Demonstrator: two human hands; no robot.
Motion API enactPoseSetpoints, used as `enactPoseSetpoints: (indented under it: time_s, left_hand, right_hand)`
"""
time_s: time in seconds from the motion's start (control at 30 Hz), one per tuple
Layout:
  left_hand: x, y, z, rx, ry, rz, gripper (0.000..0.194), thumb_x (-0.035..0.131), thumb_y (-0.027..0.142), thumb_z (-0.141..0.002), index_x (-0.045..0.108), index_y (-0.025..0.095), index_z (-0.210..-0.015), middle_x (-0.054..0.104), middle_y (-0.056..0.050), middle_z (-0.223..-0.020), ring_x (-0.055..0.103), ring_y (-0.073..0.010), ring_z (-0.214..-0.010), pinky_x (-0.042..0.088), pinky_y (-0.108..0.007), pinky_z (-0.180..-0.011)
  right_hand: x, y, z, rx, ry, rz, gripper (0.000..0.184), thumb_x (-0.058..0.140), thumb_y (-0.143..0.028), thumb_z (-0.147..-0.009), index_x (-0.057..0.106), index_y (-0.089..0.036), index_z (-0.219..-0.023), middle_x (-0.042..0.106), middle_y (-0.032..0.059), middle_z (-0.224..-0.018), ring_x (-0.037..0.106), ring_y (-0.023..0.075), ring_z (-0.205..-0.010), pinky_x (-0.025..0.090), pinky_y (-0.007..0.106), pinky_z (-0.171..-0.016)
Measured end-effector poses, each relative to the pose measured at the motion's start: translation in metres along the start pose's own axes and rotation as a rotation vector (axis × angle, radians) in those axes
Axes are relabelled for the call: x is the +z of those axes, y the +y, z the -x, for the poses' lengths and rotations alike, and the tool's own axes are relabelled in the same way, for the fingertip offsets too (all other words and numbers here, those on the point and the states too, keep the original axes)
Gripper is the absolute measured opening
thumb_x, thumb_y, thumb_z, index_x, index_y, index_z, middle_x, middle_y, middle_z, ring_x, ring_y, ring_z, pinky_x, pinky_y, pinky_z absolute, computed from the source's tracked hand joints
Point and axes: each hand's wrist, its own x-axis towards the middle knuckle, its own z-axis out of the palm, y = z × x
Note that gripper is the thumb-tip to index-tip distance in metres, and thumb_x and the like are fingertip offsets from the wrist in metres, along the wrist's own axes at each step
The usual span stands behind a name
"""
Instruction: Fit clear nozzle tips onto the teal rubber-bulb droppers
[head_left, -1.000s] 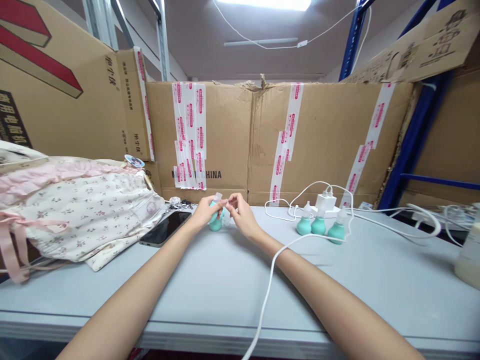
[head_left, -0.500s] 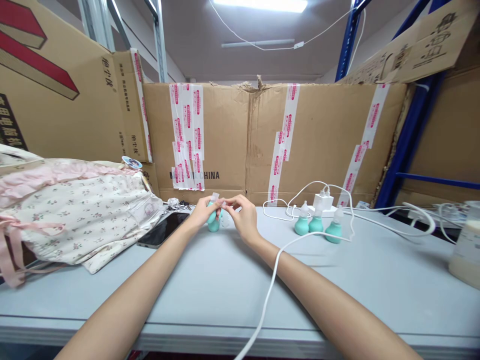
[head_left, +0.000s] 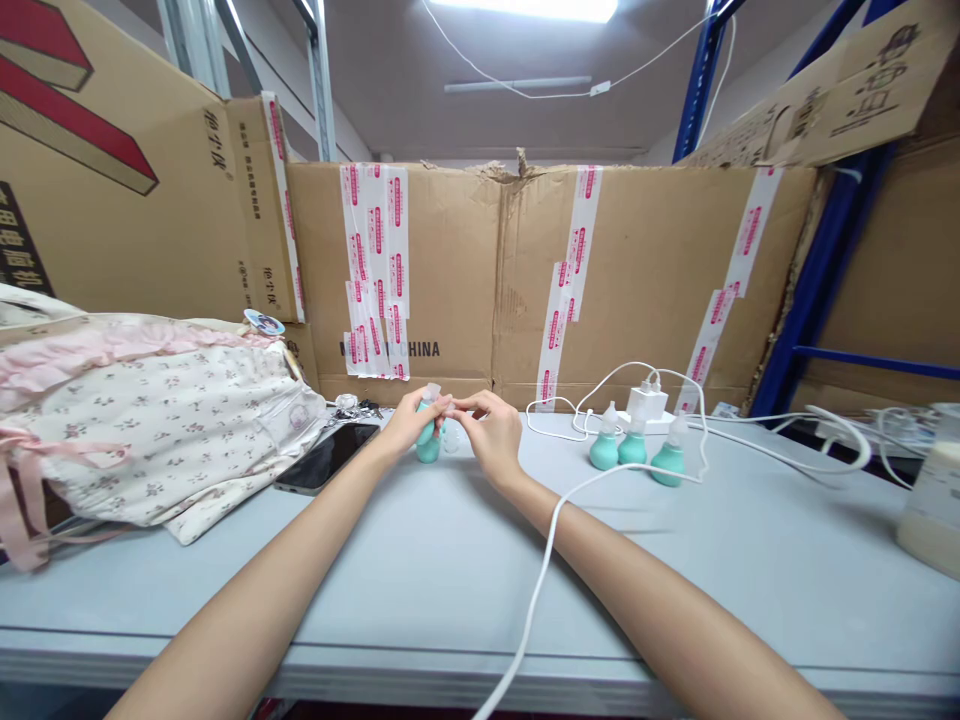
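My left hand (head_left: 407, 424) is closed around a teal squeeze bulb (head_left: 427, 450), which looks like a nasal aspirator with a clear plastic tip. The fingers cover part of it, and I cannot tell whether a second bulb is behind. Thumb and forefinger of my right hand (head_left: 491, 432) are pinched together and meet the left fingertips; what they grip, if anything, is too small to make out. Just below the fingertips is a small clear plastic piece (head_left: 451, 438). Farther right, a group of teal bulbs (head_left: 631, 449) with clear tips stands upright on the table.
A white cable (head_left: 541, 575) runs across the table over my right forearm to a white charger (head_left: 648, 402). At left lie a black phone (head_left: 330, 458) and a floral bag (head_left: 172, 420). Cardboard (head_left: 450, 270) walls the back. A cloudy container (head_left: 934, 500) stands far right.
My right hand has shifted very slightly right, its fingers still pinched. The clear piece beneath the fingertips shows more plainly. The left hand stays almost still.
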Motion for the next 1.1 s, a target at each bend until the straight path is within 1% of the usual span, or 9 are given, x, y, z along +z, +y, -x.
enactPoseSetpoints:
  time_s: [0.1, 0.2, 0.3, 0.43, 0.57, 0.67, 0.9, 1.1]
  left_hand:
    - [0.0, 0.001, 0.001, 0.014, -0.003, 0.008, 0.039, 0.053, 0.048, -0.073, 0.044, 0.01, -0.072, 0.047, 0.0, -0.059, 0.046, -0.0058, -0.049, 0.038, -0.016, -0.049]
    - [0.001, 0.001, 0.001, 0.019, -0.011, 0.021, 0.04, 0.054, 0.048, -0.073, 0.044, 0.01, -0.072, 0.048, -0.001, -0.06, 0.046, -0.0056, -0.049, 0.038, -0.016, -0.048]
    - [0.001, 0.001, 0.0, -0.005, -0.007, 0.045, 0.042, 0.056, 0.049, -0.07, 0.043, 0.01, -0.073, 0.048, -0.001, -0.06, 0.047, -0.0061, -0.049, 0.038, -0.016, -0.048]
    - [0.003, 0.001, 0.0, -0.042, 0.016, 0.061, 0.047, 0.058, 0.054, -0.066, 0.044, 0.009, -0.075, 0.048, -0.002, -0.062, 0.048, -0.0071, -0.05, 0.039, -0.017, -0.048]
    - [0.003, -0.003, -0.001, -0.053, 0.041, 0.045, 0.051, 0.06, 0.057, -0.062, 0.043, 0.01, -0.072, 0.048, -0.001, -0.059, 0.046, -0.0067, -0.047, 0.037, -0.017, -0.046]
    - [0.003, -0.006, -0.001, -0.052, 0.052, 0.025, 0.05, 0.06, 0.057, -0.062, 0.043, 0.01, -0.071, 0.048, -0.001, -0.057, 0.046, -0.0062, -0.046, 0.037, -0.016, -0.045]
    - [0.002, -0.008, -0.003, -0.04, 0.038, 0.023, 0.048, 0.058, 0.055, -0.065, 0.043, 0.01, -0.072, 0.048, -0.001, -0.056, 0.046, -0.0065, -0.047, 0.038, -0.016, -0.046]
    - [0.002, -0.011, -0.004, -0.054, 0.041, 0.04, 0.051, 0.06, 0.057, -0.062, 0.043, 0.01, -0.072, 0.048, -0.001, -0.058, 0.047, -0.0068, -0.046, 0.038, -0.017, -0.045]
  right_hand:
    - [0.0, -0.001, 0.0, 0.015, 0.006, 0.007, 0.011, 0.063, -0.035, -0.07, 0.065, -0.025, -0.071, 0.058, -0.0075, -0.074, 0.048, 0.0052, -0.063, 0.034, 0.02, -0.061]
    - [0.0, -0.001, 0.0, -0.004, -0.003, 0.004, 0.01, 0.063, -0.032, -0.071, 0.064, -0.023, -0.072, 0.057, -0.0069, -0.075, 0.047, 0.0055, -0.065, 0.034, 0.02, -0.062]
    - [0.0, 0.002, 0.001, -0.051, -0.005, 0.044, 0.015, 0.062, -0.034, -0.073, 0.061, -0.019, -0.072, 0.057, -0.005, -0.076, 0.047, 0.0081, -0.073, 0.033, 0.022, -0.065]
    - [0.001, 0.006, 0.0, -0.1, -0.02, 0.088, 0.021, 0.058, -0.039, -0.076, 0.058, -0.018, -0.076, 0.055, -0.0023, -0.082, 0.043, 0.0116, -0.082, 0.032, 0.023, -0.067]
    - [0.002, 0.009, -0.001, -0.129, -0.058, 0.078, 0.017, 0.059, -0.032, -0.075, 0.056, -0.016, -0.079, 0.052, 0.0, -0.093, 0.041, 0.0123, -0.089, 0.033, 0.023, -0.074]
    - [0.002, 0.011, -0.002, -0.137, -0.073, 0.062, 0.013, 0.059, -0.027, -0.075, 0.055, -0.015, -0.078, 0.052, -0.0002, -0.092, 0.041, 0.0128, -0.088, 0.032, 0.025, -0.077]
    - [0.003, 0.012, -0.003, -0.143, -0.051, 0.029, 0.017, 0.06, -0.031, -0.075, 0.055, -0.015, -0.076, 0.054, -0.0019, -0.088, 0.043, 0.0125, -0.085, 0.03, 0.025, -0.074]
    - [0.0, 0.011, -0.005, -0.117, -0.049, 0.014, 0.015, 0.061, -0.031, -0.073, 0.058, -0.016, -0.071, 0.057, -0.0024, -0.085, 0.046, 0.0117, -0.084, 0.028, 0.026, -0.075]
